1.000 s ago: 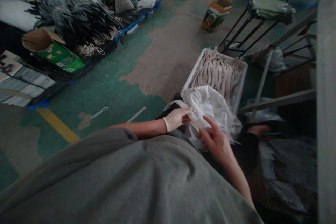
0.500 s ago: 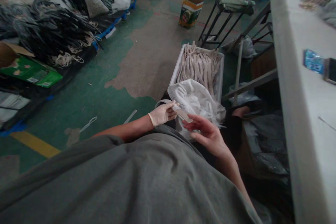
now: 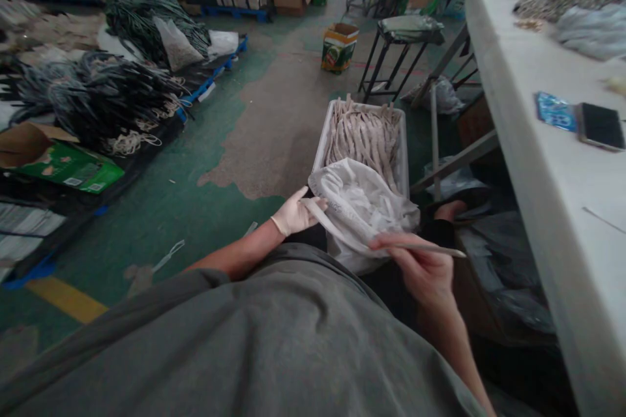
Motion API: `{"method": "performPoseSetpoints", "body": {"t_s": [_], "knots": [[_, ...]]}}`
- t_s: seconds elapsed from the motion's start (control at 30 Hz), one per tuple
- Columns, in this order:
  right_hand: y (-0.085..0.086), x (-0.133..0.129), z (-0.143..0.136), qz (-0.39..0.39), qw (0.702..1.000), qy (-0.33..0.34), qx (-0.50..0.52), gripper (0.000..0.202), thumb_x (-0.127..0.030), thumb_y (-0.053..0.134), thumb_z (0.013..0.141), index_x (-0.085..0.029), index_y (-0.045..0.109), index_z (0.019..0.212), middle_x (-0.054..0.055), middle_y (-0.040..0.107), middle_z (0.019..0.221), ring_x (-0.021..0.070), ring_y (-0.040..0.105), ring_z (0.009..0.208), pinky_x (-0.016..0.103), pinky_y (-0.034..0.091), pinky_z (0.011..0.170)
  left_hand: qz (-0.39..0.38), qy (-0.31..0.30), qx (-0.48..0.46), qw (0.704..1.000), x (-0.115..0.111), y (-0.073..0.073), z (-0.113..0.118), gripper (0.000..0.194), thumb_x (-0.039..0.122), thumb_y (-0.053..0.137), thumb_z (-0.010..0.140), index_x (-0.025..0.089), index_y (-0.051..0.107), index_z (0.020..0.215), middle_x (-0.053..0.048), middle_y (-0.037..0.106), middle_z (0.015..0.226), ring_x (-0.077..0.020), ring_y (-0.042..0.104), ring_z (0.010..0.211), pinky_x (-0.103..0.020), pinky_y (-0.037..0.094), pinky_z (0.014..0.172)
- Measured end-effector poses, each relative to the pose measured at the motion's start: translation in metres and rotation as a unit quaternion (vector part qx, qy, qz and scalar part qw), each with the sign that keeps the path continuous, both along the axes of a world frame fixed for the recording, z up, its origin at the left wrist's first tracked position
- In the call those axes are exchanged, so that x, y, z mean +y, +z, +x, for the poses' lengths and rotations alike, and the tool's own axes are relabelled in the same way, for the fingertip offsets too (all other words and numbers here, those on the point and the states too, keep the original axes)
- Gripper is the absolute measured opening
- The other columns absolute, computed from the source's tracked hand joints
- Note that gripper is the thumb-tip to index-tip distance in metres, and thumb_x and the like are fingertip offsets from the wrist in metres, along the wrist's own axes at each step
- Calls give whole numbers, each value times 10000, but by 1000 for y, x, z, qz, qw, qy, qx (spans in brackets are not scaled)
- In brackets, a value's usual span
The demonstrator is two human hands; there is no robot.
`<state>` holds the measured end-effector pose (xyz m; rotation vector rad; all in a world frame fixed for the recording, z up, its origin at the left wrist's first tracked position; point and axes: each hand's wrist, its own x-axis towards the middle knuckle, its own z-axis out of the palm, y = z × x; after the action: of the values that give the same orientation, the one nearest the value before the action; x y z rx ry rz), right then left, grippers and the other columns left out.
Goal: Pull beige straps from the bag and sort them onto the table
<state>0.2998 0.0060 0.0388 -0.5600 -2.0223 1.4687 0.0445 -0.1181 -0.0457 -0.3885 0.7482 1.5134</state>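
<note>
A pale flat strap [image 3: 327, 220] runs between my hands, in front of a white sack. My left hand [image 3: 295, 212], in a thin light glove, holds one part of it loosely, with the thumb lifted somewhat from the fingers. To the right, my bare right hand [image 3: 424, 267] is closed on the strap, and a stiff end sticks out past the fingers. The open white sack [image 3: 362, 179] carries faint print and has pale strips bunched inside. It rests on the near end of a white crate [image 3: 405, 163] packed with beige straps [image 3: 362, 133].
A white table [image 3: 518, 117] on the right bears a phone [image 3: 601, 125], a blue packet [image 3: 556, 111] and metal pieces. Beyond the crate stand a stool [image 3: 411, 29] and a carton [image 3: 339, 49]. Bundled dark cords [image 3: 92, 98] lie on pallets at left, near a green box [image 3: 73, 166].
My right hand has moved right and closed on the strap, drawing it out from my left hand. The left hand's fingers have loosened. The view has tilted up.
</note>
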Motion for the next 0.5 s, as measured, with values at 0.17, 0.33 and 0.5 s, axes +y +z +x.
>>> {"method": "performPoseSetpoints", "body": {"t_s": [0.17,0.33,0.5], "knots": [[-6,17,75,-73,995,-47,-41,168,-427,731,823,-280,771,750,78,732,740,275,696,745,395,582,704,-103,292,82,947,3,-3,-81,356,297,347,1049,85,600,1181,-47,671,686,-127,654,597,-226,543,634],[-34,7,73,-182,977,8,-111,341,-526,650,873,-228,771,762,81,716,679,246,674,639,346,561,625,-6,265,200,943,28,30,-79,264,263,394,1042,165,629,1113,-11,697,739,-97,654,604,-188,499,578],[-41,10,7,-197,980,-16,-13,387,-554,589,916,-218,771,853,85,746,1143,282,666,1085,399,485,996,112,27,305,945,54,38,-3,271,361,614,941,117,688,1034,-67,723,789,-144,667,643,-226,513,594]]}}
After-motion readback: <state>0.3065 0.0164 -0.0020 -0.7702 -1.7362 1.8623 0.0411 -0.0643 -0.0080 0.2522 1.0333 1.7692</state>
